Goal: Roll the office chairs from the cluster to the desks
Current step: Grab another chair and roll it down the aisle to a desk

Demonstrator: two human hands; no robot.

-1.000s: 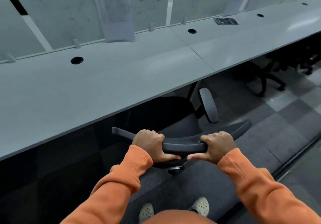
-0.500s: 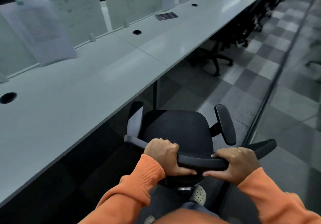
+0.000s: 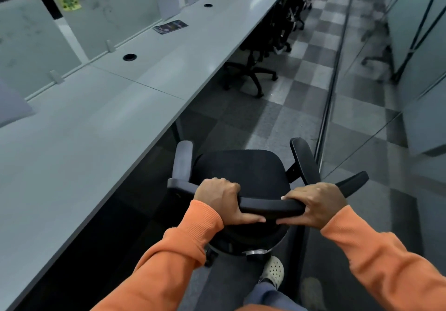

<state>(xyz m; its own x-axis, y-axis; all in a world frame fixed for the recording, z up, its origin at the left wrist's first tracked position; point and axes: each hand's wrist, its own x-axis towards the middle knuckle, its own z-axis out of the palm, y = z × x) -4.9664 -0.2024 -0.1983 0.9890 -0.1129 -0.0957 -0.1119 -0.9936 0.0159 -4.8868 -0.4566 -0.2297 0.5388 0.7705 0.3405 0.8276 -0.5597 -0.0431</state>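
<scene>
A black office chair (image 3: 241, 170) with two armrests stands in the aisle directly in front of me, its seat facing away down the aisle. My left hand (image 3: 220, 198) grips the top edge of its backrest on the left, fingers over the front and thumb underneath. My right hand (image 3: 316, 202) grips the same edge on the right. The long grey desk (image 3: 101, 127) runs along the left, its edge just beside the chair's left armrest. The chair's base is mostly hidden under the seat.
Other black chairs (image 3: 255, 69) stand tucked at the desk farther ahead. Frosted dividers (image 3: 31, 45) with a yellow note (image 3: 68, 0) line the desk's back; a dark leaflet (image 3: 170, 26) lies on it. A glass partition (image 3: 362, 117) borders the checkered aisle on the right.
The chair has come out from under the desk and swung right; it now stands in the aisle, facing along the desk row. Both hands keep their grip on the backrest.
</scene>
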